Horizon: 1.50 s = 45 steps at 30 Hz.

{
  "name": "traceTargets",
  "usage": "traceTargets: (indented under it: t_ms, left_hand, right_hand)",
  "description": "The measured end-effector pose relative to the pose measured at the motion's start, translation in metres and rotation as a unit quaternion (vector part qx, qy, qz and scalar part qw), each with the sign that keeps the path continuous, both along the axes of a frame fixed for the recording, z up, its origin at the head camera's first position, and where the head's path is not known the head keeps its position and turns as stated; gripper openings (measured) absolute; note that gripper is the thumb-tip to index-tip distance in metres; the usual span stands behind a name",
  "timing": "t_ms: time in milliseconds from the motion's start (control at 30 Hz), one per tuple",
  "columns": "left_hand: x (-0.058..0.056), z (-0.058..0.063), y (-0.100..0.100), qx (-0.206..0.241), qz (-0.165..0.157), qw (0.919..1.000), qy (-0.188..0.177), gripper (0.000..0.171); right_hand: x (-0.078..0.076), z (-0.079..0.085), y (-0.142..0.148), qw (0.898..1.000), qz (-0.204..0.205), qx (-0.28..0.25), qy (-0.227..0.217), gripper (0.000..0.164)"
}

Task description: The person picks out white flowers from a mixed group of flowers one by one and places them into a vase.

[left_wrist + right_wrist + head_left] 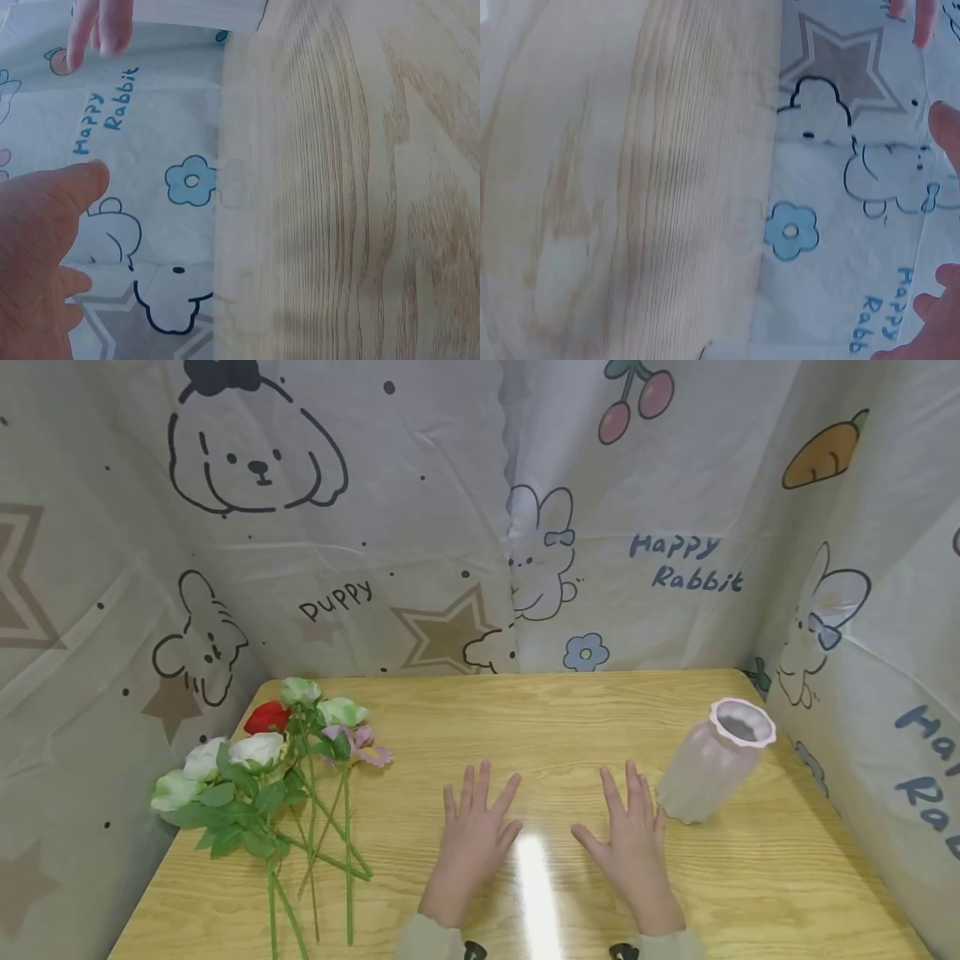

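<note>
My left hand [474,839] is held over the middle of the wooden table [525,727], fingers spread and nothing in it. To its right my right hand [630,843] is spread the same way, its fingers close to the lower part of a pale pink vase [712,764] with a scalloped rim. On the left side lies a loose bunch of artificial flowers: a red rose [267,718], white roses [257,750], pale green ones [342,712] and a light purple flower [360,743]. Their green stems [348,860] point toward the front edge. In the left wrist view, the thumb [82,184] shows.
A printed cloth curtain [435,527] with cartoon animals and words hangs behind the table and along both sides. Bright light reflects off the tabletop between the hands. Both forearms wear pale sleeves [431,937].
</note>
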<state>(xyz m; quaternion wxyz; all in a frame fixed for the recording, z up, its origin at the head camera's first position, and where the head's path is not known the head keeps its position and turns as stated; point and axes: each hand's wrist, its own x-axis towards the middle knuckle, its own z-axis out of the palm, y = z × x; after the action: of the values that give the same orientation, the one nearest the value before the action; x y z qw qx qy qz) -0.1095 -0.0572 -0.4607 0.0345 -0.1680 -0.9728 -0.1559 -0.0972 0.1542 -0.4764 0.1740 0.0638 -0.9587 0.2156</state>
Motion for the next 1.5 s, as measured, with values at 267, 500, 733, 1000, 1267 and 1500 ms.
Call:
traceTargets:
  t_ms: [267,500,733,1000,1267,1500]
  left_hand:
    - [-0.003,-0.001,-0.011,0.003,0.016,0.9998,0.014,0.062]
    - [-0.005,0.0,-0.033,0.017,0.047,0.998,0.039,0.065]
    - [-0.005,0.002,-0.064,0.032,0.094,0.995,0.013,0.068]
    - [0.0,0.004,-0.092,0.036,0.135,0.9901,0.011,0.07]
    - [0.008,0.006,-0.126,0.059,0.194,0.978,-0.048,0.074]
    - [0.027,0.007,-0.168,0.087,0.283,0.948,-0.117,0.08]
  right_hand:
    - [0.004,0.007,0.03,0.997,-0.044,-0.043,0.035,0.095]
    - [0.008,0.007,0.05,0.994,-0.056,-0.051,0.084,0.095]
    - [0.017,0.005,0.067,0.989,-0.073,-0.057,0.116,0.097]
    - [0.021,0.01,0.083,0.982,-0.144,-0.095,0.074,0.099]
    - [0.005,0.019,0.109,0.97,-0.195,-0.14,-0.037,0.097]
    - [-0.014,0.031,0.139,0.97,-0.165,-0.15,-0.093,0.095]
